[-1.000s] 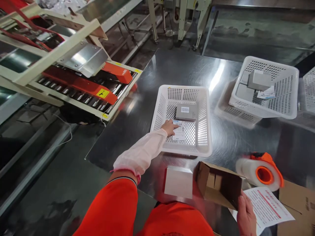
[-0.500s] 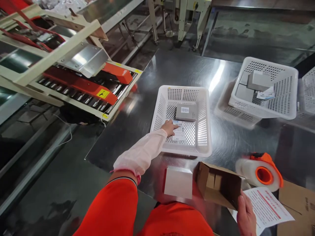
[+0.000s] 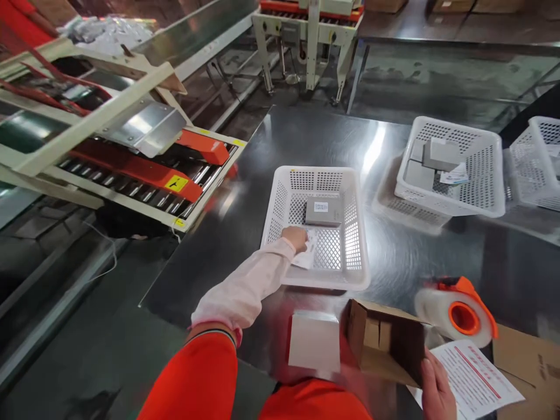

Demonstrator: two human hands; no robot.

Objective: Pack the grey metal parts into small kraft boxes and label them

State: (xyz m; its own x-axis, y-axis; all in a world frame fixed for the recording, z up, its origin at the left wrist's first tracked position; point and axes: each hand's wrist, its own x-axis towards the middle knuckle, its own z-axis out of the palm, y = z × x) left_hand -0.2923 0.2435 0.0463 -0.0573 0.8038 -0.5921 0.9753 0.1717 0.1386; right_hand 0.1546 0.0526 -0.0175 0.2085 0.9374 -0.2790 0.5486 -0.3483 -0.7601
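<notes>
My left hand (image 3: 296, 239), in a pale sleeve cover, reaches into a white plastic basket (image 3: 361, 256). Its fingers are closed on a white printed label (image 3: 308, 254), which is blurred and tilted. A grey box (image 3: 324, 211) with a white sticker lies beyond it in the basket. At the lower right my right hand (image 3: 437, 388) grips the side of an open brown cardboard box (image 3: 406, 353), which has folded flaps inside. Between the basket and my body a flat light-grey box (image 3: 314, 343) rests on the metal table.
Right of the cardboard box are a tape dispenser (image 3: 464, 318), a printed sheet (image 3: 475, 373) and flattened cardboard (image 3: 525, 356). Another basket (image 3: 492, 181) with grey boxes stands at the right of the metal table (image 3: 315, 137). A roller conveyor (image 3: 144, 175) runs along the left.
My left fingers have closed on the label and shifted it slightly toward me; before, a finger pointed across it lying flat. My right hand still holds the cardboard box. The view has shifted slightly.
</notes>
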